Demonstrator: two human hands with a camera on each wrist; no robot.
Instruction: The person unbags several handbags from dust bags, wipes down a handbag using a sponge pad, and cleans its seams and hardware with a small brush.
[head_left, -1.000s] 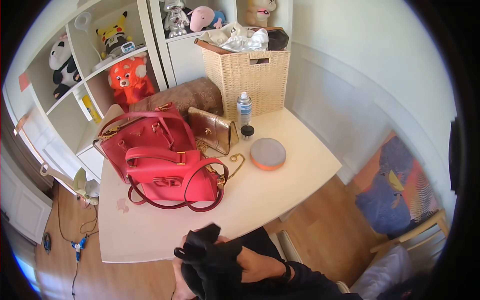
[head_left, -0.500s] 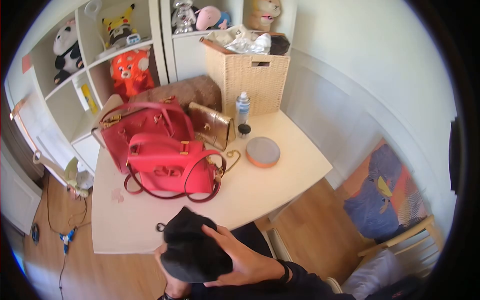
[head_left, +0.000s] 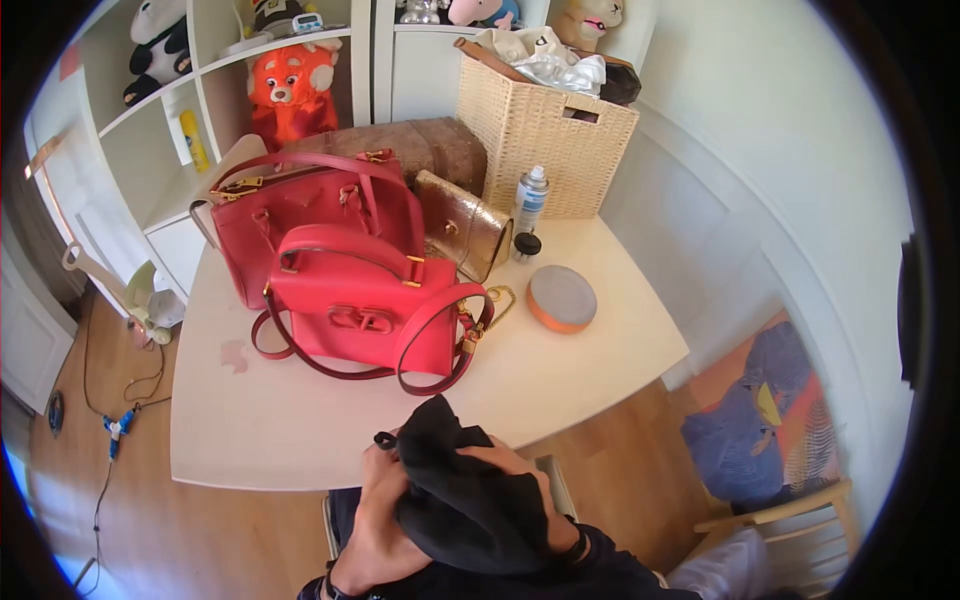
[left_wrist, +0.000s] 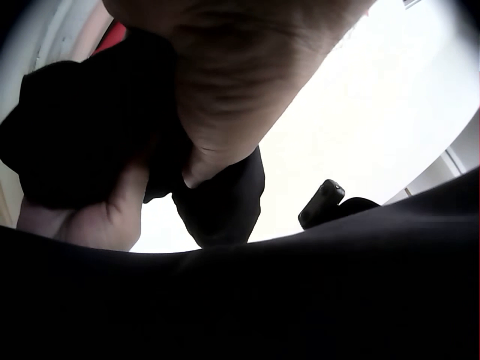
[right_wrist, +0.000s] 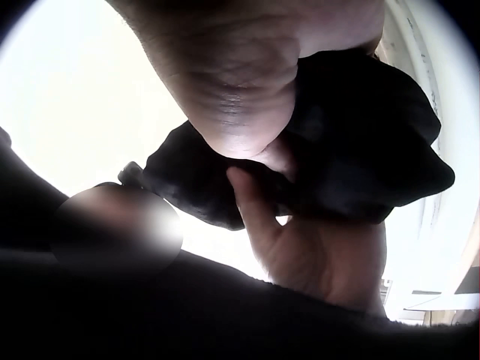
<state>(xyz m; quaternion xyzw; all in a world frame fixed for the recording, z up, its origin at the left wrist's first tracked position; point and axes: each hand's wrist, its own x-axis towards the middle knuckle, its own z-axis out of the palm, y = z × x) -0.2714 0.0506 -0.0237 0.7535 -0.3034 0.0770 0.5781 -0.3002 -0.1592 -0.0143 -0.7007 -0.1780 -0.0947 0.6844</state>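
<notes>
A black cloth bundle [head_left: 465, 500] with a small loop at its upper left is gathered between both hands, just off the table's near edge. My left hand [head_left: 378, 525] grips its left side, fingers partly hidden by the folds. From the right, my right hand [head_left: 525, 475] holds the cloth with fingers over its top. In the left wrist view the dark cloth [left_wrist: 82, 127] bunches beneath the left hand [left_wrist: 240, 82]. The right wrist view has the left thumb [right_wrist: 251, 199] pressing into the cloth close to the right hand [right_wrist: 232, 90].
On the white table [head_left: 290, 440] stand a pink-red handbag [head_left: 360, 310], a larger red handbag [head_left: 310, 215], a gold clutch [head_left: 465, 225], a brown bag [head_left: 425, 150], a spray can [head_left: 530, 200], a round grey-orange tin [head_left: 562, 298] and a wicker basket [head_left: 545, 140]. A wooden chair [head_left: 775, 505] is at right.
The black cloth has been turned and bunched between the hands, and now sits farther right in view. The left hand shows more. The bags and tin stay put on the table as the head view shifts.
</notes>
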